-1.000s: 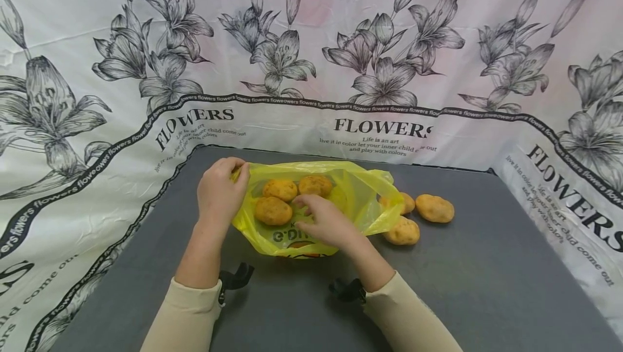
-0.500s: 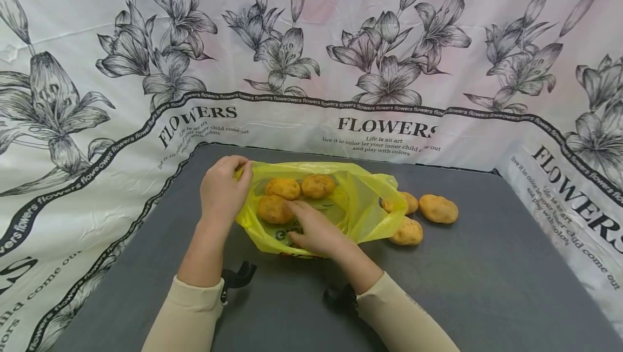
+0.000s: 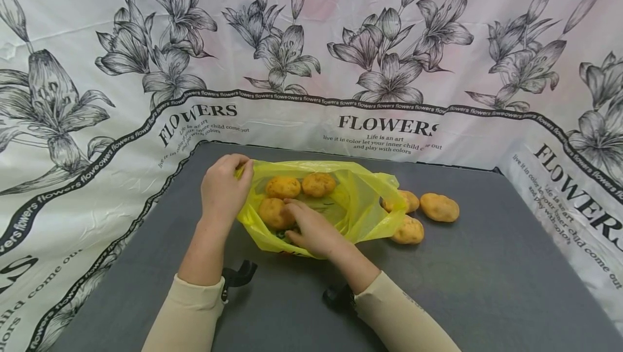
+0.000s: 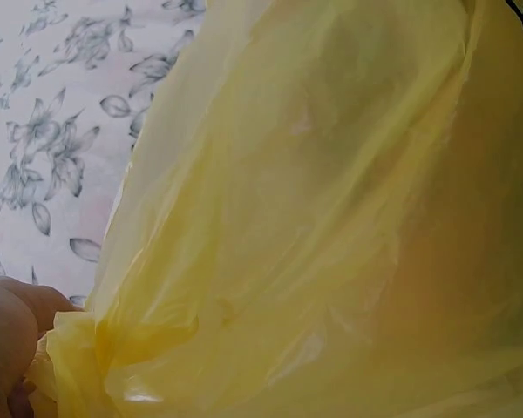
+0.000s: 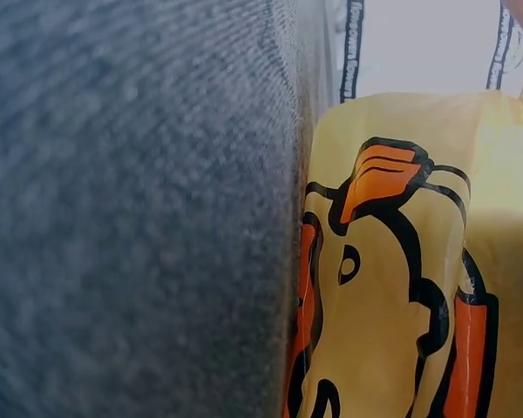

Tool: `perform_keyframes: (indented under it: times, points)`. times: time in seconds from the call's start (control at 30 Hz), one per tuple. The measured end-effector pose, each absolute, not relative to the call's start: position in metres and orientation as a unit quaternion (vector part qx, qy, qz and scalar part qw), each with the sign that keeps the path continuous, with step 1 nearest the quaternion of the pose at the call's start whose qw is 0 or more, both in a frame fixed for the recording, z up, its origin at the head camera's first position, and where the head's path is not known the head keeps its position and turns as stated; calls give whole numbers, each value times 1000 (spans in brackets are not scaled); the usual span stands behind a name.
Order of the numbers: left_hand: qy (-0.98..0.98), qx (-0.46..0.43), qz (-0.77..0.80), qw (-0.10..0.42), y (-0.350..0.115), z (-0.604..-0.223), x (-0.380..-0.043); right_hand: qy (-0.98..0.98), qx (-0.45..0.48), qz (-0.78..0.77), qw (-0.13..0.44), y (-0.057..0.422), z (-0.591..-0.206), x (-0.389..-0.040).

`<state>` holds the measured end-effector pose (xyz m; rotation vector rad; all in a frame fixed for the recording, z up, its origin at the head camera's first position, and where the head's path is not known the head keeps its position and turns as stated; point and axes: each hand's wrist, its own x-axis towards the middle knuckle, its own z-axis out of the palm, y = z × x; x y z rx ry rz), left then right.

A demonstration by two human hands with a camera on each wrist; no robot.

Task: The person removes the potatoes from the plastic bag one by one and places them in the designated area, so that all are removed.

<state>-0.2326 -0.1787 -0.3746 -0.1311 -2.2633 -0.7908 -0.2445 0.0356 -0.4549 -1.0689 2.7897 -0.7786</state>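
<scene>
A yellow plastic bag (image 3: 372, 208) lies on its side with its mouth spread toward me. Inside it are three potatoes: one at the back left (image 3: 283, 187), one at the back right (image 3: 318, 184) and a front potato (image 3: 273, 213). My left hand (image 3: 225, 187) pinches the bag's left rim; the left wrist view shows the gathered plastic (image 4: 74, 357) between its fingers. Reaching into the mouth, my right hand (image 3: 316, 228) grips the front potato from its right side, fingers on top and thumb lower down. The right wrist view shows the bag's printed outside (image 5: 375, 287), not the hand.
Three more potatoes lie on the grey table (image 3: 486, 265) just right of the bag: one at the far right (image 3: 439, 207), one in front (image 3: 408, 230) and one partly behind the plastic (image 3: 409, 201). A flower-printed sheet (image 3: 292, 119) encloses the back and sides.
My right hand has moved left and down inside the bag, from hovering beside the front potato to gripping it. That potato has shifted slightly toward me. The left hand keeps its hold on the rim.
</scene>
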Motion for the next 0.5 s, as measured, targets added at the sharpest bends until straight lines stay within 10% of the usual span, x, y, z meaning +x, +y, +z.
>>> perform_keyframes:
  times: [0.5]
  points:
    - [-882,-47,-305,357,-176,-373,-232,902,-356,-245,3,33,-452,-240]
